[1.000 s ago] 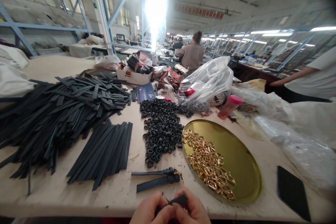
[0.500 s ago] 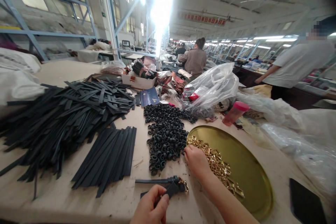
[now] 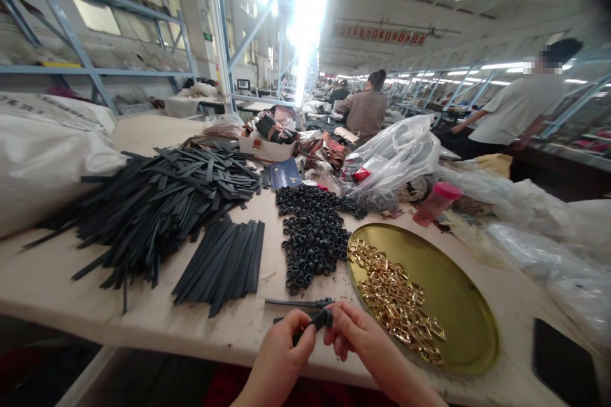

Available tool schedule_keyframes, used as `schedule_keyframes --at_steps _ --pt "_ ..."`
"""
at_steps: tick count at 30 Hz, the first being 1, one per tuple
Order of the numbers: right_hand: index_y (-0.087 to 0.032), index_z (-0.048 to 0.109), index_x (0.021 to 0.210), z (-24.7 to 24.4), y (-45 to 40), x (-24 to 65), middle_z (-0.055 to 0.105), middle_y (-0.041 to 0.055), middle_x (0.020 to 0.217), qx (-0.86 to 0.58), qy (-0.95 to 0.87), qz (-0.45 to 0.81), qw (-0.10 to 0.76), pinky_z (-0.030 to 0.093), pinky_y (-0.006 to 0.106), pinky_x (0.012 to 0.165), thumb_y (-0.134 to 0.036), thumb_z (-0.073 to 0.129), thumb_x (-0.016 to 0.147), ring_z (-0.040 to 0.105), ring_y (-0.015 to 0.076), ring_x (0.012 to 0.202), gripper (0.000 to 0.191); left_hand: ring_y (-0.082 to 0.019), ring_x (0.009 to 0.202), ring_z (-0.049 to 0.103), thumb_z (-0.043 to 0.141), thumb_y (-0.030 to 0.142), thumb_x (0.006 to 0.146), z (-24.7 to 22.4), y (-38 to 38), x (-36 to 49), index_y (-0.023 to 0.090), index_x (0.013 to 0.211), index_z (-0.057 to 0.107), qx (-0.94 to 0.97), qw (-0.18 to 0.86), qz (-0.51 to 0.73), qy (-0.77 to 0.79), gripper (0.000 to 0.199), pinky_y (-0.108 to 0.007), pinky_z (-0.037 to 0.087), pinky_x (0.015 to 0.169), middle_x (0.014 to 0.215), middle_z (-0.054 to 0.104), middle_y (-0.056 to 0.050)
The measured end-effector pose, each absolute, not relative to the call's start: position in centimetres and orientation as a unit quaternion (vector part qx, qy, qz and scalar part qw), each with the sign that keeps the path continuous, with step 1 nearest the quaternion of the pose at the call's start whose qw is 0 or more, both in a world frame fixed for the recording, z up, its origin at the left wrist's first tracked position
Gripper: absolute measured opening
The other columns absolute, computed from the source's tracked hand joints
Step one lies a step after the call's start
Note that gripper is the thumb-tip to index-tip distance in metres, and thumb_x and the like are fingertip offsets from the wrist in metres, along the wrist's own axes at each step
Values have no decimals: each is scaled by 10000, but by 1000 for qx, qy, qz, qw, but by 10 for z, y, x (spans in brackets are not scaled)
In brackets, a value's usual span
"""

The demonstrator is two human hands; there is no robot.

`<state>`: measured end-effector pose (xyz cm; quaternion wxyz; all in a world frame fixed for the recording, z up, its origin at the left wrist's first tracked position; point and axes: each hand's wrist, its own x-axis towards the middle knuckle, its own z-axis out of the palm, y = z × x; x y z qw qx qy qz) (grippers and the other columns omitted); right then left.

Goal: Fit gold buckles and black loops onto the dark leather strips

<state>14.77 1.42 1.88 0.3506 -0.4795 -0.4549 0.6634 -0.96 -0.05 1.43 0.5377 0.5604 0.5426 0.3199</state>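
Note:
Near the table's front edge, my left hand (image 3: 285, 351) is closed on a black strap (image 3: 310, 325), pinching it between thumb and fingers. My right hand (image 3: 354, 331) is closed at the strap's right end, on a small black loop (image 3: 328, 317) that touches the strap; its fingers partly hide it. Just beyond the hands lies another black strap (image 3: 296, 303). Black loops (image 3: 312, 235) are heaped in the middle of the table. To their right, a gold oval tray (image 3: 461, 305) holds many gold buckles (image 3: 394, 292).
A row of black straps (image 3: 219, 264) lies at left, before a large strap pile (image 3: 167, 203). Behind are a blue booklet (image 3: 285, 174), a clear plastic bag (image 3: 391, 152) and a pink-lidded jar (image 3: 435, 205). A dark flat object (image 3: 563, 359) lies at right. Two people stand or sit farther off.
My right hand has come from the near edge of the loop heap back to my left hand, bringing a black loop to the strap. The camera view has shifted slightly left.

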Motion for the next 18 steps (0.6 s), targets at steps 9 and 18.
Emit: schedule_keyframes --at_steps 9,18 --pt "-168 497 668 18 -8 157 490 -83 458 -487 -483 660 305 280 178 404 -418 664 642 388 47 391 302 -89 443 407 439 299 761 37 -12 -11 171 670 525 642 526 200 522 179 -184 264 421 502 438 62" --pt "-179 491 665 12 -17 141 478 -68 535 -471 -452 626 426 293 195 449 -502 674 622 402 66 462 374 -121 693 528 400 127 756 42 -21 -10 168 982 434 596 580 297 470 232 -218 401 670 741 586 12"
